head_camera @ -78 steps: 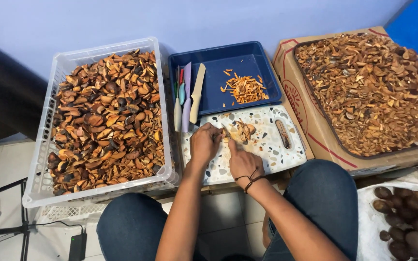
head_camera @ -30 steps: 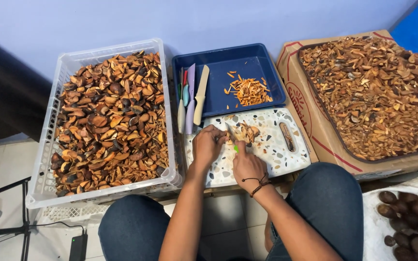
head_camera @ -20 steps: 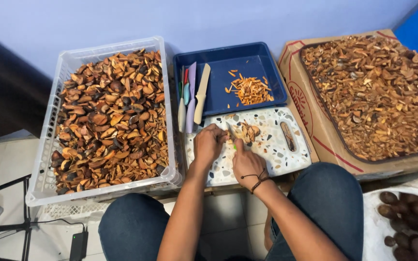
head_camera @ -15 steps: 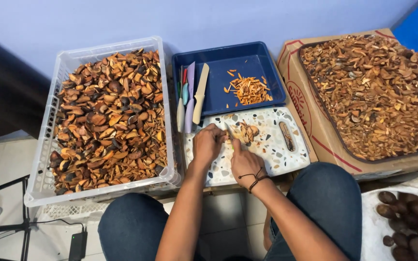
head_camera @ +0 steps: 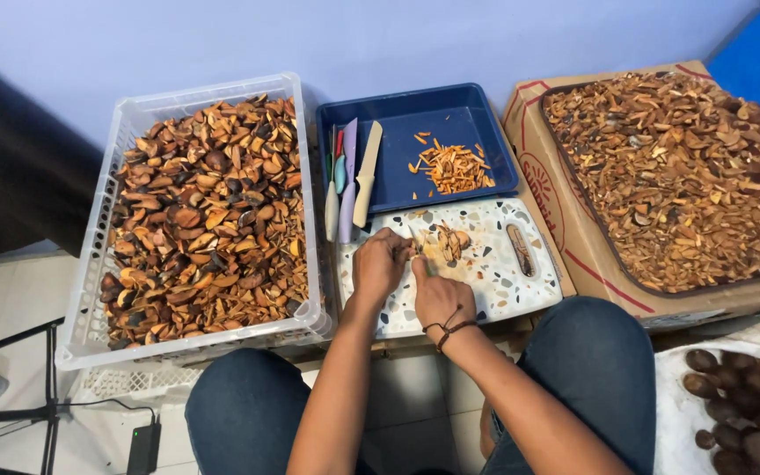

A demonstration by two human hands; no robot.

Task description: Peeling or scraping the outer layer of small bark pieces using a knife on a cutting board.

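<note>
1. Head view: we note a white plastic crate at left, heaped with brown husk pieces.
2. At right, a tan cardboard box with red line markings carries a dark tray of finer brown chips.
3. Between them, a blue tray holds orange slivers and several knives along its left edge.
4. Below it lies a speckled white cutting board.
5. The left hand is curled shut on a small piece on the board.
6. The right hand is closed just beside it; we cannot tell what it pinches.
</note>
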